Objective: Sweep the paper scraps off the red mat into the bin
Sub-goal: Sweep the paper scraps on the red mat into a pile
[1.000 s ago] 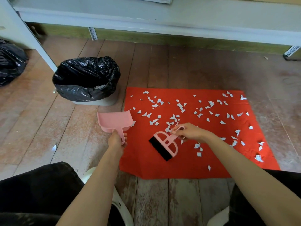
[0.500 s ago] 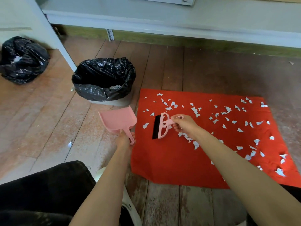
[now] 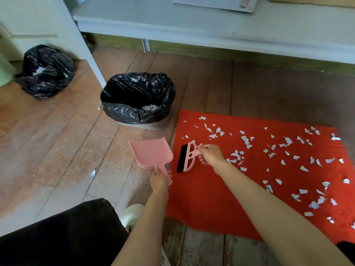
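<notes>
A red mat point(image 3: 211, 204) lies on the wooden floor, strewn with several white paper scraps point(image 3: 284, 156), mostly on its right half. My right hand point(image 3: 210, 155) grips the handle of a pink hand brush point(image 3: 187, 158) whose black bristles face left, near the mat's left edge. My left hand point(image 3: 159, 179) holds the handle of a pink dustpan point(image 3: 151, 152) just off the mat's left edge, a small gap from the bristles. The bin point(image 3: 137, 100), lined with a black bag and holding some scraps, stands behind the dustpan.
A tied black rubbish bag point(image 3: 45, 72) sits at the far left by a white post point(image 3: 82, 47). A pale shelf or ledge point(image 3: 211, 31) runs along the back. One loose scrap point(image 3: 93, 172) lies on the floor left of the dustpan. My dark trouser leg point(image 3: 57, 237) fills the lower left.
My right hand swept the brush leftward across the mat to its left edge, turning the bristles toward the dustpan. The view shifted left. My left hand kept its hold on the dustpan.
</notes>
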